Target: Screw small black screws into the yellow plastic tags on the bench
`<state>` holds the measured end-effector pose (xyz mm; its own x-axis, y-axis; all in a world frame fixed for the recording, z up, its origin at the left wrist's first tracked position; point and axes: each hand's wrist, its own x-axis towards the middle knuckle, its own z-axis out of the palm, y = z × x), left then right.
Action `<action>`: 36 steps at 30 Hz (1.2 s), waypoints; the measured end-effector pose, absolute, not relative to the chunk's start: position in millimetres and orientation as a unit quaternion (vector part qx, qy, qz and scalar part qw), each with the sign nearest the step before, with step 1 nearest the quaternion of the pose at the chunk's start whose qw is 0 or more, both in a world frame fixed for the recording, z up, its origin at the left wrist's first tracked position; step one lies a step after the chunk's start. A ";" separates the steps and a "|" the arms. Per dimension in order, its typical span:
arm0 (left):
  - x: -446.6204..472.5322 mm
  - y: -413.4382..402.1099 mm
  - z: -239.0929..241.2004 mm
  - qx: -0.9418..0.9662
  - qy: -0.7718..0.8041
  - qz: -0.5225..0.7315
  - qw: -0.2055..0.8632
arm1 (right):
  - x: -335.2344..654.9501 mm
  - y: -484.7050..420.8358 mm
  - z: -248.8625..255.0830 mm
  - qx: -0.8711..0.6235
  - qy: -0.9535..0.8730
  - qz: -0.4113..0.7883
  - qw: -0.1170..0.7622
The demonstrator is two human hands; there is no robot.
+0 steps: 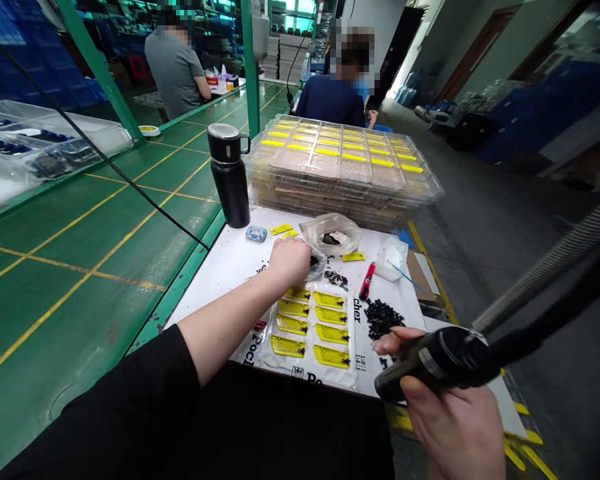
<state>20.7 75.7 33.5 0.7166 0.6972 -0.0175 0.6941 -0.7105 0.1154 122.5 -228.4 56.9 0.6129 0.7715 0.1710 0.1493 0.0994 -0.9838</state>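
My left hand reaches forward over the white work surface, fingers curled down at a small clear bag of tiny black parts; what the fingers hold is hidden. My right hand grips a black power screwdriver with a coiled hose running off up to the right. Between the hands lies a clear tray holding several yellow parts. A heap of small black parts sits right of the tray.
A black flask stands at the back left. A tall stack of clear trays with yellow parts fills the back. A plastic bag, a red-handled tool and loose yellow parts lie about. Two people sit beyond. A green bench lies to the left.
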 end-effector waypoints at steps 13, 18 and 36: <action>-9.4 71.9 52.4 0.931 0.350 0.090 0.047 | 117.7 -208.4 55.3 -0.650 -0.371 0.353 0.561; -51.2 37.0 57.2 0.955 0.269 0.095 0.080 | 124.9 -211.2 65.8 -0.678 -0.315 0.305 0.589; -140.4 -59.9 -28.9 0.845 0.148 0.406 0.316 | 70.6 -170.5 80.0 -0.549 -0.380 0.372 0.645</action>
<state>-140.4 -59.9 -28.9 0.6266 0.5058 0.5929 -0.0067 -0.7572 0.6531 70.6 -170.5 80.0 0.4337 0.8973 0.0820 -0.0619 0.1204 -0.9908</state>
